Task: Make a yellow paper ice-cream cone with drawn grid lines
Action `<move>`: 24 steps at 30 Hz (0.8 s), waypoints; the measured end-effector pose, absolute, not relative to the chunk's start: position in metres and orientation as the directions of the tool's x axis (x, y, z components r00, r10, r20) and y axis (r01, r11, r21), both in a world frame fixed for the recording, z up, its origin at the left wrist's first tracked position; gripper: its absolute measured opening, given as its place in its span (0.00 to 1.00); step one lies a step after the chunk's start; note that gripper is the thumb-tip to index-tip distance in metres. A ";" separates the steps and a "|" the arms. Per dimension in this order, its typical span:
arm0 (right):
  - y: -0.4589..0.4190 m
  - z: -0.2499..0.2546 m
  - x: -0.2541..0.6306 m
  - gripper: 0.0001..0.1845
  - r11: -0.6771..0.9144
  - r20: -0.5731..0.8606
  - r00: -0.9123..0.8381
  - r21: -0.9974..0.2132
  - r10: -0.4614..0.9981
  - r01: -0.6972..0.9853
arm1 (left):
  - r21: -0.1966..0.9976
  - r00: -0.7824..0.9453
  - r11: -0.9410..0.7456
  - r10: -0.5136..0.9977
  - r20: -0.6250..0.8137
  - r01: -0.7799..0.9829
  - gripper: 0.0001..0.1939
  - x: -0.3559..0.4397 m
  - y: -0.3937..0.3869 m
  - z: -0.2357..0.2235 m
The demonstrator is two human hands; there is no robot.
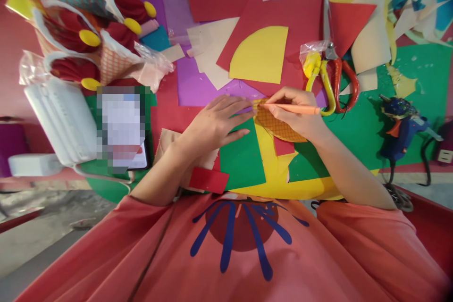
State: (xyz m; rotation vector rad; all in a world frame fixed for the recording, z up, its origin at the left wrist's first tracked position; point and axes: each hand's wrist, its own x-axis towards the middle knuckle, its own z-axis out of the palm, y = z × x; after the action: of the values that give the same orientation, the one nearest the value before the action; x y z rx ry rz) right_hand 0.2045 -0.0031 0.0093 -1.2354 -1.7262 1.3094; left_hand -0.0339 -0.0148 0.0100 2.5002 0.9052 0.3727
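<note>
Right hand (299, 113): fingers closed round orange pen (300, 109), over grid-patterned orange piece (283, 126). Left hand (222, 120): fingers loosely spread, beside piece. Checkered cones (116, 56) contain dark red material (71, 29).

Pen (300, 109) between phone (123, 127) and glue gun (400, 137)

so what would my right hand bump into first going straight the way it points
Probably the left hand, its fingers just past the tip of the orange pen; relative height is hard to judge here.
</note>
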 end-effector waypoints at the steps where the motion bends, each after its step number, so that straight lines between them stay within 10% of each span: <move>1: -0.003 0.010 0.204 0.12 0.057 -0.056 -0.352 -0.952 0.934 0.302 | 0.503 0.747 -0.679 0.658 0.095 0.534 0.19 -0.034 -0.015 0.010; 24: -0.004 0.012 0.205 0.11 0.093 -0.057 -0.388 -0.929 0.920 0.358 | 0.497 0.739 -0.685 0.663 0.121 0.533 0.19 -0.034 -0.013 0.010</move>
State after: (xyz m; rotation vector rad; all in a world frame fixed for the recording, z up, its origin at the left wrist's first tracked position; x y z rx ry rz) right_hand 0.2046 -0.0039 0.0121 -1.2533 -1.8113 1.2846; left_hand -0.0339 -0.0129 0.0098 2.5045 0.9130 0.4066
